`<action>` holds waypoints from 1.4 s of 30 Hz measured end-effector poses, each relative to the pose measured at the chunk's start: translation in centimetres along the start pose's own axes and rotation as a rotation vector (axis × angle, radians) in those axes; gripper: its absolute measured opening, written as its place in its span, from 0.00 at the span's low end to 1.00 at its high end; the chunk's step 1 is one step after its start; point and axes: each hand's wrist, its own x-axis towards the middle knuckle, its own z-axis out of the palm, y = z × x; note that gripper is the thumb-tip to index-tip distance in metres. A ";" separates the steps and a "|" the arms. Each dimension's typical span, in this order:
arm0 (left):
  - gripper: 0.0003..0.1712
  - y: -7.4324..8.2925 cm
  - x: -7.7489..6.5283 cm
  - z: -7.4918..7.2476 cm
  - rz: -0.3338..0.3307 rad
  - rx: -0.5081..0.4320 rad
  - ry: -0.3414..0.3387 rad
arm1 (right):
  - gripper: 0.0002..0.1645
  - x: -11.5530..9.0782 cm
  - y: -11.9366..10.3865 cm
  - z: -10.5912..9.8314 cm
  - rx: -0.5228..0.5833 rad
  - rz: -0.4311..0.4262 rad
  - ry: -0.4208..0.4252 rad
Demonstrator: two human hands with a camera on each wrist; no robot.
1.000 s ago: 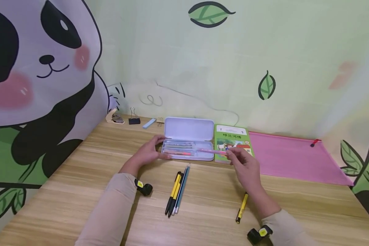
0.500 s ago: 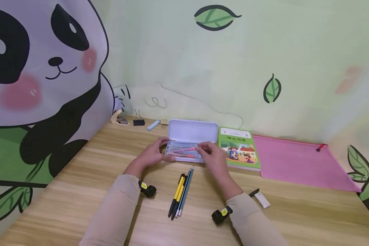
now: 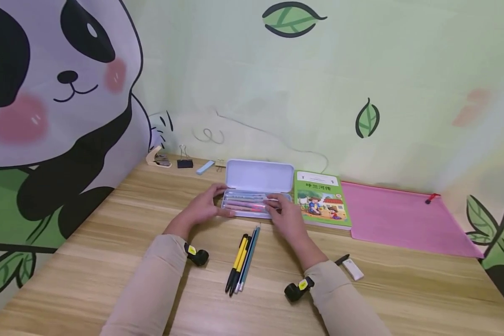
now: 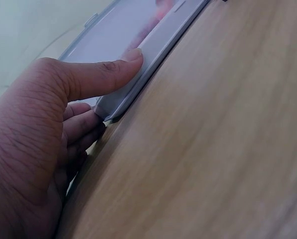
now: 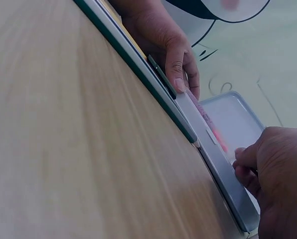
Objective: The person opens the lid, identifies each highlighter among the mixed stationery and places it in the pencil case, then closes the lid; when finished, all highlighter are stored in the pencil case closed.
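An open lilac pencil case stands against the wall, its lid raised at the back. Several pens and pencils lie side by side in its tray. My left hand grips the case's left end, thumb over the front rim and fingers around the side, as the left wrist view shows. Over the tray's right half, my right hand has its thumb and finger together at the end of a pink pen lying in the tray; its fingers hide that end. Yellow-and-black pens and blue pencils lie in front of the case.
A green book and a pink zip pouch lie right of the case. A white eraser is beside my right forearm, near a partly hidden dark pen tip. A stapler, black binder clip and blue bar line the back left.
My right hand has come leftward from over the book to the case, bringing the pink pen down into the tray. The left hand keeps its grip on the case.
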 end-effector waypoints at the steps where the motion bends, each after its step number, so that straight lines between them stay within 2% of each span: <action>1: 0.58 0.0 0.0 0.0 0.000 -0.002 -0.003 | 0.17 0.0 0.0 0.1 0.009 0.014 0.002; 10: 0.61 0.0 0.1 0.0 0.005 -0.010 -0.002 | 0.13 0.2 0.2 0.1 0.040 0.048 0.062; 15: 0.68 -0.2 0.0 0.0 0.026 0.010 -0.006 | 0.12 0.2 0.2 0.0 0.045 0.048 0.076; 17: 0.72 -0.3 0.0 0.0 0.036 0.010 -0.004 | 0.13 0.3 0.4 -0.3 0.026 0.049 0.113; 20: 0.74 -0.3 0.0 0.0 0.057 -0.007 -0.003 | 0.16 0.6 1.0 -1.0 0.007 0.064 0.215; 23: 0.75 -0.3 0.2 0.1 0.064 -0.025 0.002 | 0.21 0.9 1.9 -1.7 0.054 0.124 0.294; 26: 0.75 -0.3 0.3 0.1 0.064 -0.035 0.006 | 0.26 1.0 2.6 -2.2 0.126 0.210 0.278; 29: 0.75 -0.3 0.3 0.1 0.068 -0.040 0.006 | 0.29 1.0 2.6 -2.3 0.151 0.260 0.210; 34: 0.75 -0.3 0.3 0.1 0.074 -0.048 0.009 | 0.30 1.0 2.5 -2.1 0.116 0.242 0.158; 42: 0.74 -0.5 0.4 0.1 0.078 -0.058 0.021 | 0.29 1.0 2.6 -2.1 0.096 0.268 0.162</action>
